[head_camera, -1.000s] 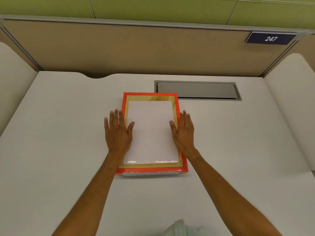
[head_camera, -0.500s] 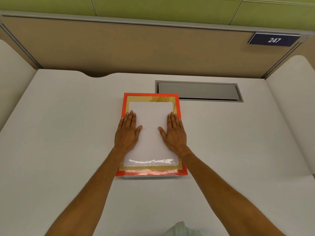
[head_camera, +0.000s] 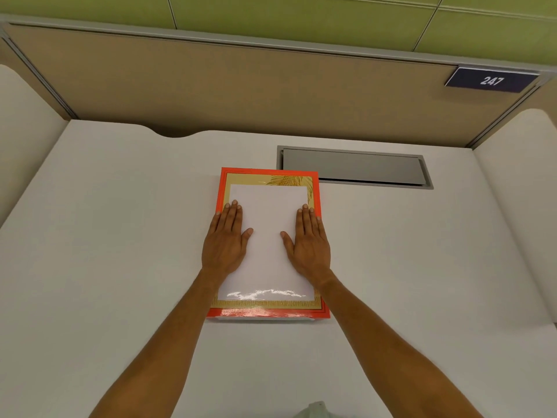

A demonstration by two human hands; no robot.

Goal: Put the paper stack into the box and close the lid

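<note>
**Pressing the lid down, palms now flat on top**

Watching my feed, I see both hands have slid inward from the box's sides within the last second. The left hand [head_camera: 224, 242] and right hand [head_camera: 310, 245] lie flat, fingers together, on the lid [head_camera: 268, 212], gripping nothing. I judge the red-edged box [head_camera: 268, 312] closed, or nearly so; the paper stack isn't visible, presumably inside. Only a final press seems left.

The box sits mid-way across a plain white desk [head_camera: 105, 236], its far right corner just beside a grey cable hatch [head_camera: 352, 167]. Beige partitions [head_camera: 241, 95] enclose the desk; a plate reading 247 [head_camera: 491, 80] hangs upper right.
</note>
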